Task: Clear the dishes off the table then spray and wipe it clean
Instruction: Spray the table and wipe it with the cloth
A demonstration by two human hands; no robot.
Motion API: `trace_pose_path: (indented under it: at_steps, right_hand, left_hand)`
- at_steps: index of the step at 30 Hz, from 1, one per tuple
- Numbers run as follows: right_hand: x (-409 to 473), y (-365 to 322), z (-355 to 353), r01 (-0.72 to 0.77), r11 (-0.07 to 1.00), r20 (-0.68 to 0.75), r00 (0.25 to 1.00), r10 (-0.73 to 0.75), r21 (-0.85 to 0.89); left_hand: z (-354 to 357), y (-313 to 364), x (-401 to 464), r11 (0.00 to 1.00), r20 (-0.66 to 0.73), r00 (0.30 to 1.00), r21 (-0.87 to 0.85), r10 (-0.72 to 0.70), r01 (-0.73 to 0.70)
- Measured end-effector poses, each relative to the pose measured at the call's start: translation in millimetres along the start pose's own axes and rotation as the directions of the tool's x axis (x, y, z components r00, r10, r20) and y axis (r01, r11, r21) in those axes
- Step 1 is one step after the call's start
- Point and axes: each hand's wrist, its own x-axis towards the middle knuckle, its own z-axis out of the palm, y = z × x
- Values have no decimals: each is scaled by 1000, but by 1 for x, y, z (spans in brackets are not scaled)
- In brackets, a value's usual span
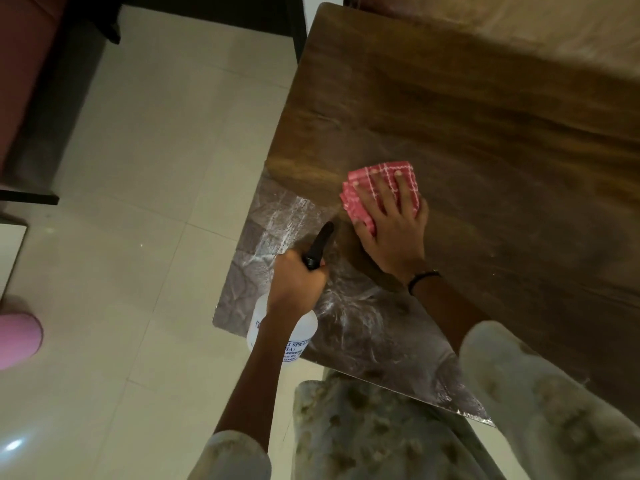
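The right hand [391, 233] lies flat with spread fingers on the folded red cloth [381, 192], pressing it on the wooden table [467, 109]; the left hand [298, 282] grips the spray bottle [304, 327] over the table's near corner

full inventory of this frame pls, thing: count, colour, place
table: 1, brown wood grain, right half of view, wet sheen near the front left corner
cloth: 1, folded, red with white check, flat on the table near its left edge
spray bottle: 1, clear white body with blue print, black nozzle, held over the table's front left corner
floor: pale tiles, left half of view
pink object: 1, at the left edge on the floor, cannot tell what it is
dark furniture: top left, too cropped to name
wristband: 1, black, on the right wrist
left hand: grips the spray bottle's neck
right hand: fingers spread, presses flat on the cloth
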Motion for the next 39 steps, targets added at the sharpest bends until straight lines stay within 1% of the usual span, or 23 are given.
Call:
trace_pose_path:
  at_steps: [2,4,6,7,8,10,12,14,20,25,31,35,37,39]
  right_hand:
    - [7,-25,5,68,998,-8,998,-68,11]
    - [-2,-35,10,190,982,-1,982,-190,7]
    - [-20,-25,13,309,951,30,951,-309,-16]
    - [-30,-14,13,339,940,46,940,-338,-30]
    - [-38,-3,11,333,942,53,942,-331,-41]
    - [-48,12,8,239,970,43,971,-237,-53]
    - [-49,11,7,147,987,37,989,-145,-60]
    - [-46,4,8,108,993,50,993,-106,-50]
    - [-43,1,11,84,996,48,995,-83,-29]
    - [-38,-3,11,97,995,33,995,-96,-28]
    - [13,-44,12,46,999,-5,999,-46,29]
    - [55,-91,19,114,993,-24,993,-113,39]
    - [61,-110,24,186,982,-26,982,-185,32]
    - [52,-119,26,289,957,-30,957,-288,8]
  left_hand:
    - [-1,0,0,1000,12,1000,-6,18,-18]
    - [-1,0,1,1000,18,1000,-27,2,-2]
    - [-2,0,2,998,32,999,-59,-27,29]
    - [-3,0,2,997,33,999,-65,-43,45]
    - [-4,-1,2,996,33,998,-60,-60,62]
    - [-6,-4,2,996,40,997,-42,-72,73]
    - [-12,-9,3,997,35,997,-30,-70,72]
    - [-19,-12,5,997,7,997,-22,-79,80]
    - [-35,-13,14,993,-25,993,-2,-118,118]
    - [-42,-15,22,996,-65,994,0,-88,88]
    - [-50,-23,28,987,-117,981,-50,-155,150]
    - [-57,-24,25,988,-129,982,-92,-136,124]
    - [-59,-24,24,986,-108,986,-123,-126,112]
    - [-61,-25,22,984,-93,988,-144,-123,109]
